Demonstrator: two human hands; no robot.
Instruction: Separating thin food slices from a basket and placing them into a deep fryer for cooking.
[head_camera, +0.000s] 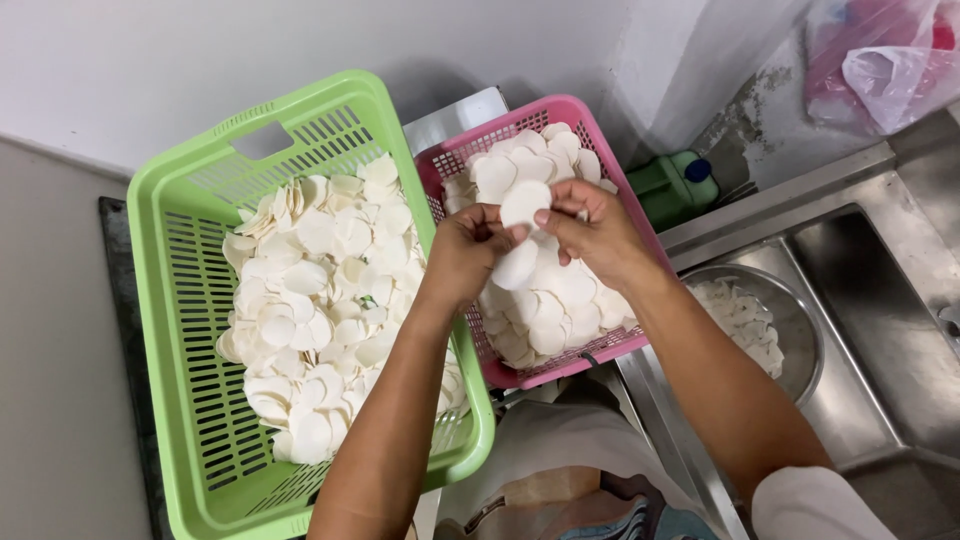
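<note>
A green basket (170, 300) is holding a wide heap of white round discs (320, 300). Just beside it, a pink basket (590, 125) is carrying a thicker pile of the same discs. Above the pink basket, the left hand (465, 250) and right hand (590, 228) are pinching a few white discs (522, 225) between their fingertips. A metal bowl (800, 330) is sitting in the steel sink (900, 330), holding more discs. The right forearm is hiding part of the bowl; a green jug (672, 185) is partly tucked behind the pink basket.
</note>
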